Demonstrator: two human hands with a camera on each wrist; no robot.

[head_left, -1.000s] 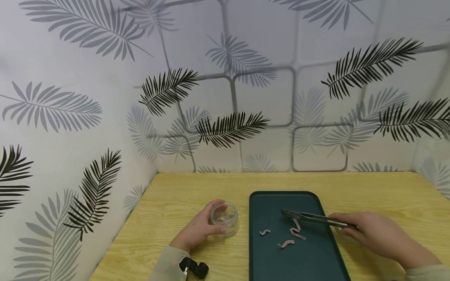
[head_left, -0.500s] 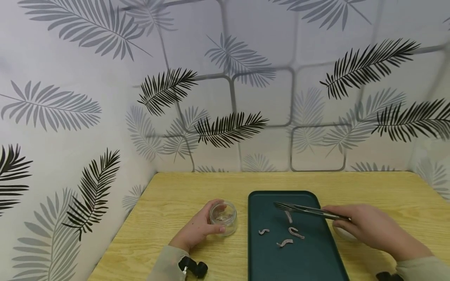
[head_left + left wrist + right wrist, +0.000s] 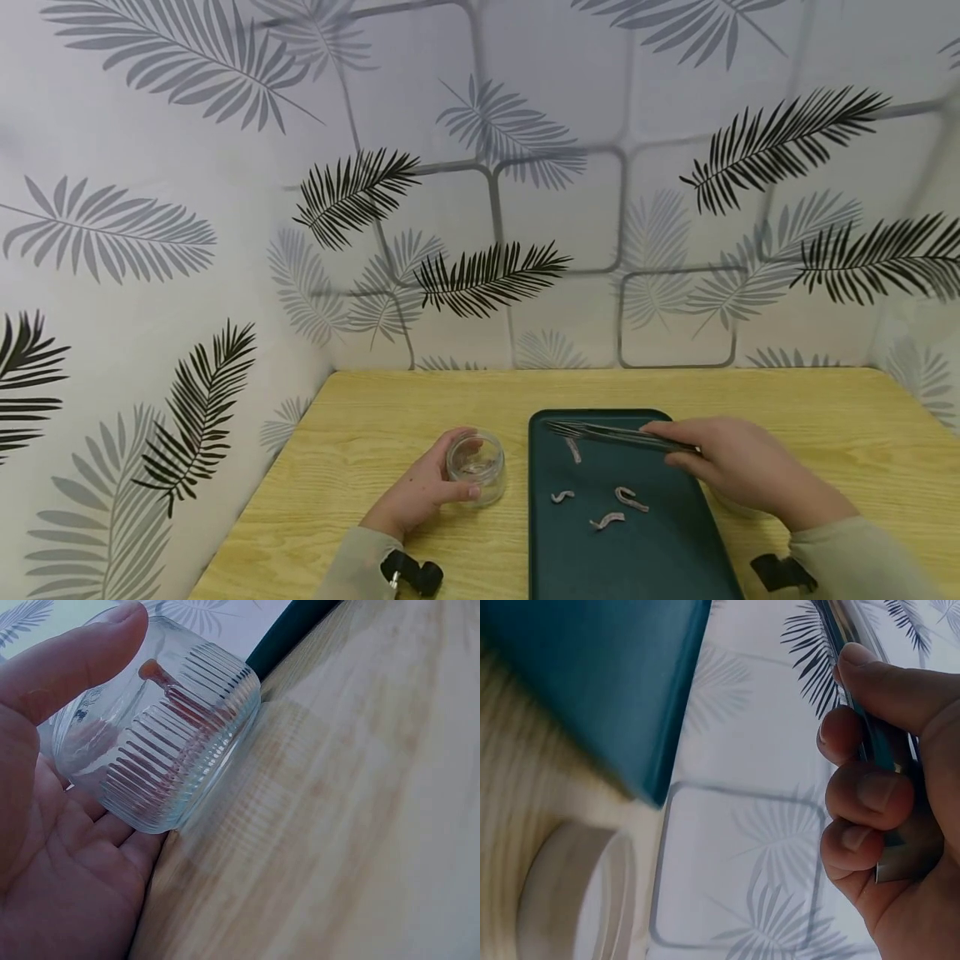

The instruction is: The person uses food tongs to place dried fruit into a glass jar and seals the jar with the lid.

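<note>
My left hand (image 3: 423, 487) grips a clear glass jar (image 3: 489, 482) standing on the table left of the tray. In the left wrist view, reddish-brown pieces show through the jar's ribbed wall (image 3: 135, 769). My right hand (image 3: 738, 467) holds metal tongs (image 3: 622, 435) with fork-like ends, over the far part of a dark green tray (image 3: 637, 567). A pale brownish dried strip (image 3: 573, 451) hangs below the tong tips, seemingly pinched there. Three more curled strips lie on the tray: a small one (image 3: 562, 497), a hooked one (image 3: 632, 499) and a wavy one (image 3: 607, 521).
A round, pale lid-like ring (image 3: 562, 892) lies on the table beside the tray, mostly hidden under my right hand in the head view. The wooden table (image 3: 420, 396) meets a leaf-patterned wall covering (image 3: 555, 317) at its far edge.
The right hand has moved left with the tongs, from the tray's right side toward its far left corner. The strip at the tips came up from beside the hooked strip. The left hand stays put.
</note>
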